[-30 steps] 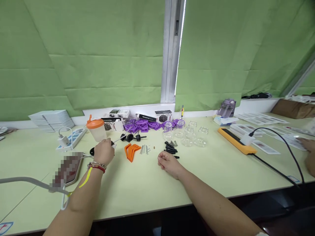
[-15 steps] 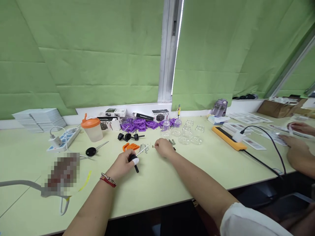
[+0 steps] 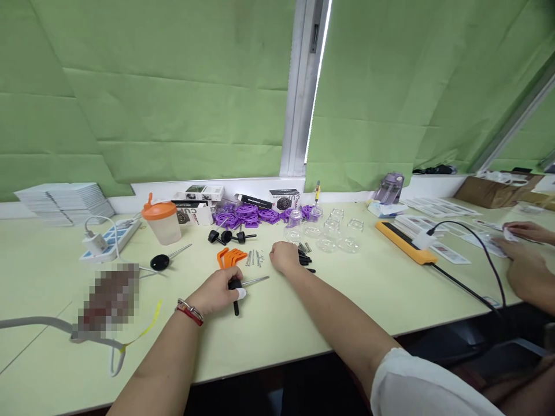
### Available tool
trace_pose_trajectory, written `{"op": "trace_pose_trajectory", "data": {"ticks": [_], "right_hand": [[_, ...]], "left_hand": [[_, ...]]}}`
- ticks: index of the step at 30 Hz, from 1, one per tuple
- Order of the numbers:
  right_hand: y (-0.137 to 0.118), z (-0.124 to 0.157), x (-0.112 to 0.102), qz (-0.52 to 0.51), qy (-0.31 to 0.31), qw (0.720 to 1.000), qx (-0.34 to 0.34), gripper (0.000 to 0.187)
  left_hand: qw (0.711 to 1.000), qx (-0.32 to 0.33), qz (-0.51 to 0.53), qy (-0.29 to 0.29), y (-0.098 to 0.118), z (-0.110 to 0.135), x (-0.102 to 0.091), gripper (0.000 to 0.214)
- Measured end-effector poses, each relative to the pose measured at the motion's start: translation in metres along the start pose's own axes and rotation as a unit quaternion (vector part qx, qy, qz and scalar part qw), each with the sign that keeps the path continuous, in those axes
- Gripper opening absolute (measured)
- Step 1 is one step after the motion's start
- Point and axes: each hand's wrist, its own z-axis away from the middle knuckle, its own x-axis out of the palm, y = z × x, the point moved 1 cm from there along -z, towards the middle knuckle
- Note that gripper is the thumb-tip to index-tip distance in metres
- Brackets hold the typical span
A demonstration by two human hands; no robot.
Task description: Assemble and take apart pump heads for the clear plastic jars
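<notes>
On the left end of the pale yellow-green desk (image 3: pixel 39 254) stands a stack of white paper booklets (image 3: pixel 65 204), with a white-and-blue plastic power strip (image 3: pixel 124 236) just right of it. Next come a tool with a glossy black rounded end (image 3: pixel 160 262) and a thin metal shaft, lying flat, and behind it a translucent cup with an orange spouted lid (image 3: pixel 159 210). Near the middle, the left hand (image 3: pixel 217 292) has its fingers closed around a black piece with a slim metal shaft (image 3: pixel 235 285) — the shaft points right over the desk, and a black stem sticks out below the grip. Behind that hand lie black knob-shaped pieces with stems (image 3: pixel 243 237) and bent orange plastic strips (image 3: pixel 234 257), then slender silvery screws (image 3: pixel 253 257), with purple openwork plastic parts (image 3: pixel 249 215) farther back. The right hand (image 3: pixel 284 256) rests low with its back to the camera, right of the screws — whether its hidden fingers pinch anything, I cannot tell. Just beside it are short black rods (image 3: pixel 305 258) and small metal springs (image 3: pixel 307 247). Clear, cup-shaped vessels (image 3: pixel 326 242) stand farther right, followed by a yellow-and-black power strip (image 3: pixel 403 245) and, at the far right, another person's hands (image 3: pixel 522 260) over papers.
</notes>
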Motion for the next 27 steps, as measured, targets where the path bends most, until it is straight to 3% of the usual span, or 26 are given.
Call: {"op": "trace_pose_trajectory", "data": {"ticks": [5,8,11,13,16,20,27], "right_hand": [[0.002,0.004,-0.011,-0.026,0.002,1.0,-0.005,0.016],[0.009,0.015,-0.022,-0.135,0.013,0.99,-0.027,0.016],[0.019,0.036,-0.028,-0.342,-0.003,0.94,-0.015,0.01],[0.027,0.053,-0.026,-0.451,-0.054,0.89,0.025,0.006],[0.038,0.075,-0.016,-0.546,-0.124,0.826,0.061,0.009],[0.047,0.085,-0.006,-0.619,-0.13,0.772,0.056,0.016],[0.046,0.081,-0.003,-0.62,-0.117,0.775,0.026,0.02]], "left_hand": [[1.0,-0.006,0.016,-0.011,-0.005,-0.001,-0.001,0.03],[0.999,-0.002,0.039,-0.028,-0.008,-0.001,-0.002,0.028],[0.997,-0.002,0.063,-0.044,-0.009,0.0,-0.002,0.027],[0.996,-0.002,0.077,-0.054,-0.006,0.0,-0.001,0.027],[0.992,0.009,0.097,-0.077,-0.001,0.001,0.0,0.027],[0.99,0.013,0.117,-0.082,0.0,0.0,0.003,0.031],[0.985,0.016,0.137,-0.107,0.0,-0.001,0.006,0.037]]}}
